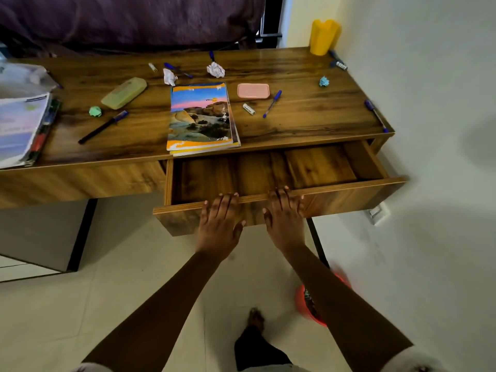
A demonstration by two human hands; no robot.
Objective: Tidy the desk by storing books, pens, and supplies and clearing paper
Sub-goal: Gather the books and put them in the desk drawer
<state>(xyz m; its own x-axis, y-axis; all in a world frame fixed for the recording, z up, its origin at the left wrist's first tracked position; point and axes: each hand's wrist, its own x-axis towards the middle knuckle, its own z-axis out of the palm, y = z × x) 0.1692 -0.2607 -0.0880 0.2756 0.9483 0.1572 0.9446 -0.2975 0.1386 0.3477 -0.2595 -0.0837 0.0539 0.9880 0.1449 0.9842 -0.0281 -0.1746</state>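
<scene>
The wooden desk (295,122) has its right drawer (349,183) pulled out, and nothing lies inside. My left hand (221,224) and my right hand (284,218) rest side by side on the drawer's front panel, fingertips hooked over its top edge. A stack of landscape-cover notebooks (201,118) lies at the desk's middle front. Around it lie several blue pens (272,103), a black pen (103,127), crumpled white paper balls (216,69), green paper wads (95,111), a pink box (253,91), a green case (124,93) and a glue stick (248,109).
A yellow cup (323,36) stands at the back right corner with markers (338,60) beside it. More books and markers (21,127) are piled at the left end. A red bin (312,302) sits on the floor under my right arm. A white wall is on the right.
</scene>
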